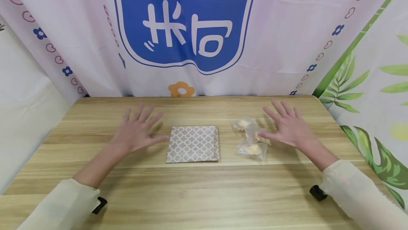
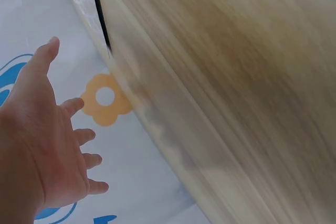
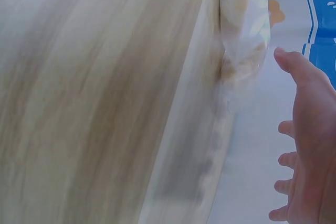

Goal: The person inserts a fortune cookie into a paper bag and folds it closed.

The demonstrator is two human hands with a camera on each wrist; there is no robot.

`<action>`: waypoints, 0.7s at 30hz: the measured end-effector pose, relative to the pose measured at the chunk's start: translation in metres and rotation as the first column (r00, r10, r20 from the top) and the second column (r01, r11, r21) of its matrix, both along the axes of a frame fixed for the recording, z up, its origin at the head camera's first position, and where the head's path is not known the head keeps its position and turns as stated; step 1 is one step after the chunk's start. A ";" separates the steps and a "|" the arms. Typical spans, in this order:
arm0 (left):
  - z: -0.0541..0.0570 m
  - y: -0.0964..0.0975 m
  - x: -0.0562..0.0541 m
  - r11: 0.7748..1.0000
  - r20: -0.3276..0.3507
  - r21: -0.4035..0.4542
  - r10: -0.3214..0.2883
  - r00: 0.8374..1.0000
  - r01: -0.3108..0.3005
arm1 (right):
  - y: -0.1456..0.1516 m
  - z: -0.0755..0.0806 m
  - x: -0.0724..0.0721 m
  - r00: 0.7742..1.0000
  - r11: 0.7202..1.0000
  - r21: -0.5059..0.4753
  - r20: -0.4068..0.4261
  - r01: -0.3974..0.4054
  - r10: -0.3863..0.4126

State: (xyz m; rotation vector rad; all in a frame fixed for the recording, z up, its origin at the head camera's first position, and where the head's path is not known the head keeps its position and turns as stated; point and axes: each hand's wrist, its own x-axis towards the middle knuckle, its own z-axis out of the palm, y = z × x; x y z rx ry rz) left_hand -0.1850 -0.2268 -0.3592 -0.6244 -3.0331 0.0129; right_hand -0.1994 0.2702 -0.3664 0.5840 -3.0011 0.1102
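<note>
Left hand (image 1: 134,132): fingers spread above the table (image 1: 197,194) — near the patterned pouch (image 1: 192,144).
Right hand (image 1: 289,128): fingers spread, near clear packets (image 1: 251,133) (pale pieces (image 1: 253,149) inside).
Pouch: flat on the table, between the hands.

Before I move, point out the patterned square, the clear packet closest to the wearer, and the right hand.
Patterned square (image 1: 192,144): head view, middle of its upper face.
Closest clear packet (image 1: 253,149): head view, its pale contents.
Right hand (image 1: 289,128): head view, back of the hand.
</note>
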 end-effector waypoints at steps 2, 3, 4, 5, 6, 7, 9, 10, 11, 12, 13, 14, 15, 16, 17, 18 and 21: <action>-0.001 0.003 0.000 1.000 -0.004 -0.010 -0.009 1.000 0.009 | -0.003 0.000 0.001 1.000 1.000 -0.006 0.001 -0.014 0.014; -0.002 0.004 -0.001 1.000 -0.006 -0.014 -0.013 1.000 0.013 | -0.005 0.000 0.001 1.000 1.000 -0.010 0.001 -0.021 0.021; -0.003 0.006 -0.001 1.000 -0.004 -0.021 -0.016 1.000 0.016 | -0.006 0.000 0.001 1.000 1.000 -0.010 0.002 -0.027 0.027; -0.004 0.007 -0.002 1.000 -0.002 -0.018 -0.019 1.000 0.019 | -0.007 0.000 0.001 0.999 0.999 -0.009 0.003 -0.033 0.033; -0.004 0.009 -0.002 1.000 0.002 -0.018 -0.022 1.000 0.022 | -0.009 0.000 0.002 0.999 0.999 -0.010 0.003 -0.037 0.037; -0.004 0.010 -0.003 1.000 0.007 -0.014 -0.026 1.000 0.026 | -0.010 0.000 0.002 0.999 0.999 -0.011 0.003 -0.042 0.042; -0.005 0.013 -0.003 0.999 0.017 -0.008 -0.036 0.999 0.036 | -0.012 0.000 0.002 0.999 0.999 -0.010 0.000 -0.051 0.051; -0.005 0.014 -0.003 0.999 0.022 -0.003 -0.041 0.999 0.041 | -0.013 -0.001 0.002 0.998 0.998 -0.008 -0.003 -0.056 0.056; -0.005 0.016 -0.003 0.999 0.021 0.002 -0.049 0.999 0.049 | -0.015 -0.001 0.002 0.998 0.998 -0.010 -0.005 -0.062 0.062; -0.004 0.017 -0.003 0.998 0.020 0.001 -0.056 0.998 0.056 | -0.016 -0.001 0.002 0.998 0.998 -0.016 -0.005 -0.069 0.068; -0.004 0.018 -0.003 0.998 0.021 0.002 -0.063 0.998 0.063 | -0.018 -0.001 0.002 0.997 0.997 -0.020 -0.008 -0.078 0.078; -0.004 0.019 -0.002 0.998 0.022 0.005 -0.068 0.997 0.068 | -0.019 -0.001 0.002 0.996 0.996 -0.026 -0.009 -0.088 0.088; -0.004 0.020 -0.002 0.997 0.024 0.011 -0.075 0.997 0.074 | -0.021 -0.001 0.002 0.995 0.995 -0.035 -0.007 -0.098 0.098; -0.004 0.022 -0.002 0.997 0.030 0.014 -0.080 0.996 0.079 | -0.023 -0.001 0.002 0.994 0.993 -0.044 -0.005 -0.109 0.109; -0.005 0.023 -0.002 0.996 0.037 0.019 -0.086 0.996 0.086 | -0.025 -0.001 0.001 0.993 0.991 -0.055 -0.003 -0.120 0.120; -0.005 0.024 -0.001 0.995 0.044 0.025 -0.093 0.995 0.092 | -0.027 -0.001 0.001 0.992 0.989 -0.065 -0.002 -0.129 0.129; -0.005 0.028 -0.001 0.992 0.063 0.050 -0.117 0.991 0.114 | -0.032 -0.002 0.000 0.988 0.984 -0.087 -0.015 -0.156 0.156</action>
